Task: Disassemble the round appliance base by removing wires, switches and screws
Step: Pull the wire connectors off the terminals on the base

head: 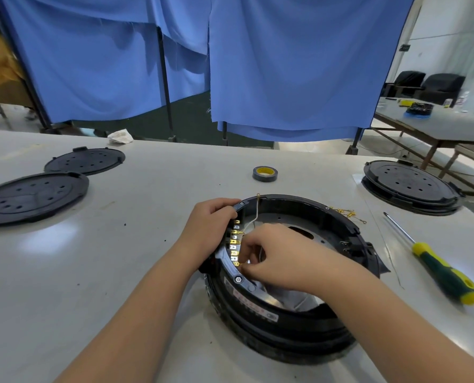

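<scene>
Round base at near centre of table, both hands on its left rim.
Right hand pinching at gold terminals, fingertips hidden; left hand curled over rim; thin wire partly obscured. Farther: screwdriver, tape roll.

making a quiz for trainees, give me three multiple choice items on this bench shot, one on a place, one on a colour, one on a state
1. Where does the screwdriver lie?
A. right of the round appliance base
B. inside it
C. on a cover plate

2. What colour is the core of the tape roll?
A. red
B. yellow
C. white

3. What is the right hand doing?
A. lying flat on the table
B. holding the screwdriver
C. pinching at a brass terminal

Answers: 1 A, it rests on the table to the base's right. 2 B, yellow shows inside the grey roll. 3 C, its fingers close at the terminal row while the left hand grips the rim.
</scene>
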`<state>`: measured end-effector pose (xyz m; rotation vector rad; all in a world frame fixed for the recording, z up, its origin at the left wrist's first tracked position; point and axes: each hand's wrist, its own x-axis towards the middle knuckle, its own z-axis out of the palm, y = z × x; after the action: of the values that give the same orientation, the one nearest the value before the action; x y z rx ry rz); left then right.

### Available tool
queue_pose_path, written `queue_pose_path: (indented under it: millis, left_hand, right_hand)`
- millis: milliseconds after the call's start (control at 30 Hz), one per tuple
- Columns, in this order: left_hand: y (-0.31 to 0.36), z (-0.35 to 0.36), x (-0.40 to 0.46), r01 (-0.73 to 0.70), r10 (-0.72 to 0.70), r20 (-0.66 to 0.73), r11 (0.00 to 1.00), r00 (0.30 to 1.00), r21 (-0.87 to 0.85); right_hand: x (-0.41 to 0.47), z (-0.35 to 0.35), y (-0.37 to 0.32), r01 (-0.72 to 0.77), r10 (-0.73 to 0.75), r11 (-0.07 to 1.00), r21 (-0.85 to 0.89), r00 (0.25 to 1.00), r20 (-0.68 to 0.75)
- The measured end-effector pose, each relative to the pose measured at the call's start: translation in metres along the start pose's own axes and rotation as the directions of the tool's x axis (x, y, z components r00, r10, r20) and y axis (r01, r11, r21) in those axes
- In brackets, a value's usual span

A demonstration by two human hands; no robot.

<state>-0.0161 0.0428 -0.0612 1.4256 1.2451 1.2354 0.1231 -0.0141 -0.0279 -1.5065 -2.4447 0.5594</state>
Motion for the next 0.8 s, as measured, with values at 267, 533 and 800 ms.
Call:
queue_pose_path:
  millis: [267, 533, 800]
  left_hand:
    - [-0.001, 0.0, 0.0, -0.028, 0.028, 0.006, 1.0, 1.0, 0.008]
    - [-0.001, 0.003, 0.0, -0.04, 0.04, -0.015, 0.999, 0.999, 0.033]
    - [-0.004, 0.005, 0.001, -0.026, 0.027, -0.034, 0.999, 0.999, 0.018]
  right_hand:
    - [-0.001, 0.002, -0.002, 0.022, -0.025, 0.997, -0.077, 0.998, -0.049]
    - [0.004, -0.006, 0.002, 0.087, -0.077, 0.989, -0.122, 0.994, 0.081]
    - [0.005, -0.007, 0.002, 0.1, -0.089, 0.976, -0.194, 0.994, 0.065]
